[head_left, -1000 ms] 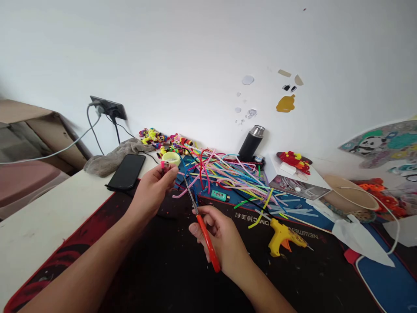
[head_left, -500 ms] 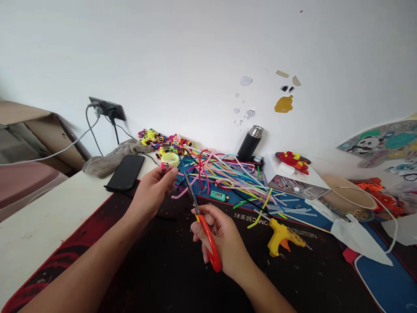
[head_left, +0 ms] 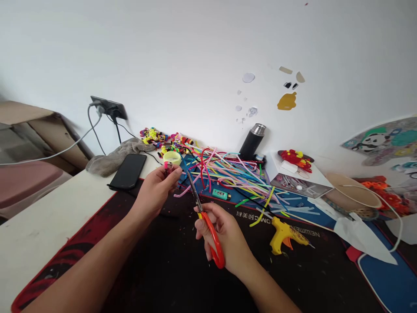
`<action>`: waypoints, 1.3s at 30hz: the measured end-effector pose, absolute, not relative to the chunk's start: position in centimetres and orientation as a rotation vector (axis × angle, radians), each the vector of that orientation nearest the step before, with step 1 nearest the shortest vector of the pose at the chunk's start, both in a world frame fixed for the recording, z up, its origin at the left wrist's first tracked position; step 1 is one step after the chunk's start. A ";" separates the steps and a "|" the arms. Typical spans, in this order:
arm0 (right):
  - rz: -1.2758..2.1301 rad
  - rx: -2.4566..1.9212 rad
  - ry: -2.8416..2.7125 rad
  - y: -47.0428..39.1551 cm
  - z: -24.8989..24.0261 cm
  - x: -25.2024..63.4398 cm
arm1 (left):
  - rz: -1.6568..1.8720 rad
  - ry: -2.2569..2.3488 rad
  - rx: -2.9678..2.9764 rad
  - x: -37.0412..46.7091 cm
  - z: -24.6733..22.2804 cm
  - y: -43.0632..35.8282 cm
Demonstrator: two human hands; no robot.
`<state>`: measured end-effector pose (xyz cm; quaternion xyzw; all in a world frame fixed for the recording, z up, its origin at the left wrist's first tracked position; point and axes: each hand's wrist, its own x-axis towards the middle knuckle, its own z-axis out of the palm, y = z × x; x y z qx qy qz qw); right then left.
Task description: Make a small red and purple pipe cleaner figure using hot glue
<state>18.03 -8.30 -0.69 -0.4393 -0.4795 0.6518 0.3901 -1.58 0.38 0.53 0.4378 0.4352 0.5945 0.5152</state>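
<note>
In my right hand (head_left: 224, 239) is a pair of scissors (head_left: 213, 239) with red handles, its blades pointing up and to the left. The blades look closed or nearly so. My left hand (head_left: 159, 187) pinches a small pink and dark piece (head_left: 168, 165) between thumb and fingers; most of it is hidden, so its kind is unclear. The scissor tips are a little to the right of that hand, apart from the piece. Behind them lies a heap of coloured pipe cleaners (head_left: 228, 171). A pale yellow roll of tape (head_left: 172, 157) sits just beyond my left fingers.
A yellow glue gun (head_left: 288, 234) lies on the dark mat (head_left: 169, 269) at right. A teal lighter (head_left: 221, 194) is near the heap. At left is a black phone (head_left: 128, 171); behind stand a black thermos (head_left: 252, 141) and a white box (head_left: 296, 182). Small fuzzy figures (head_left: 154, 137) lie by the wall.
The whole view has shifted slightly, so everything appears a little further right. Both hands keep the same holds, and the scissors stay at about the same angle.
</note>
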 end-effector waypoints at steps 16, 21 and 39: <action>1.710 -1.028 -1.199 -8.3 -0.1 18.3 | 1.443 1.079 1.107 -1.6 1.1 0.3; 1.739 -1.026 -1.206 -8.4 -0.1 18.2 | 1.459 1.074 1.111 -1.7 0.9 0.3; 1.792 -0.999 -1.265 -8.5 -0.3 18.2 | 1.474 1.071 1.096 -1.6 1.3 0.3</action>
